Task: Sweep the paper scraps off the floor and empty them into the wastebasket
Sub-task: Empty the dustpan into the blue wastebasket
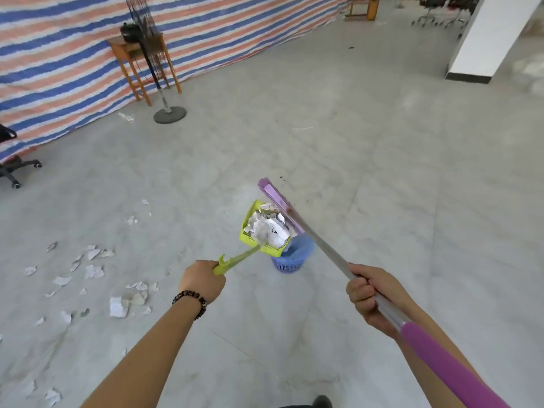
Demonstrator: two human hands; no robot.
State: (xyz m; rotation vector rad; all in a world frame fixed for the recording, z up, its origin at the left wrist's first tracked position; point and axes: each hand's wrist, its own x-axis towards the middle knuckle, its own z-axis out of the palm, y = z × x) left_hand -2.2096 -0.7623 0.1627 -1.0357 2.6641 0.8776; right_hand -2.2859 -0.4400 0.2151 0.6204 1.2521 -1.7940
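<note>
Left hand [203, 279] grips the green dustpan [245, 234] of paper scraps [269, 228], print too blurred to read, over the wastebasket [291, 260] just ahead; right hand [368, 293] grips the broom [323, 245].

Dustpan [248, 231] sits in front of the wastebasket [291, 257], so most of its mouth is hidden from me. My left hand [203, 279] only shows its back, fingers out of sight under the handle. The pink grip of the broom [441, 357] runs off the bottom edge. The office chair [14, 169] is cut by the left edge, and the fan [147, 33] head by the top.
</note>
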